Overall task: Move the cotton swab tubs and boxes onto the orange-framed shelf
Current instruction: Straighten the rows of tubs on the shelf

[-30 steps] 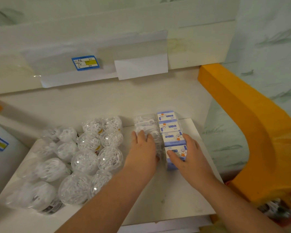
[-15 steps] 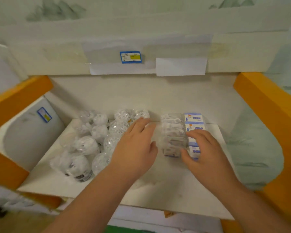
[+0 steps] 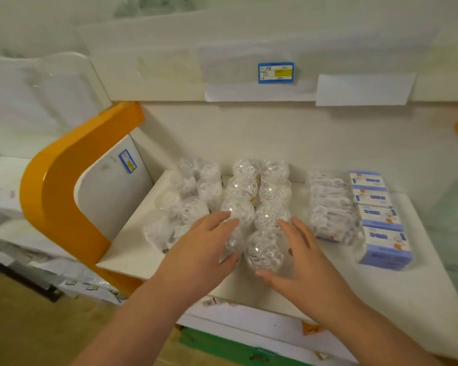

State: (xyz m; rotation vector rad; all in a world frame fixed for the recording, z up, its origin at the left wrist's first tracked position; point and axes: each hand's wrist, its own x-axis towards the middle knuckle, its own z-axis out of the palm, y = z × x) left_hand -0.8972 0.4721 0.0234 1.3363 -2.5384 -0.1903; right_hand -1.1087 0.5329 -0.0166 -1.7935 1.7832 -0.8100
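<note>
Cotton swab tubs (image 3: 239, 207), round and clear and packed with white swabs, stand in rows on the white shelf board (image 3: 354, 286), filling its left and middle part from the near edge back toward the wall. The left hand (image 3: 198, 254) and the right hand (image 3: 299, 262) lie on either side of the nearest tub (image 3: 265, 250), palms turned toward each other, fingers straight and slightly spread. The left fingers touch the tubs in the column beside it; the right fingers lie along the tub's right side, the thumb near its front. Neither hand is closed around anything.

To the right of the tubs is a row of clear flat packs (image 3: 329, 207), and further right a row of four blue-and-white boxes (image 3: 378, 217) runs from near to far. An orange frame (image 3: 64, 175) curves up along the shelf's left side. A blue price tag (image 3: 275, 72) sits on the edge of the shelf above, with a white paper strip (image 3: 362, 89) to its right.
</note>
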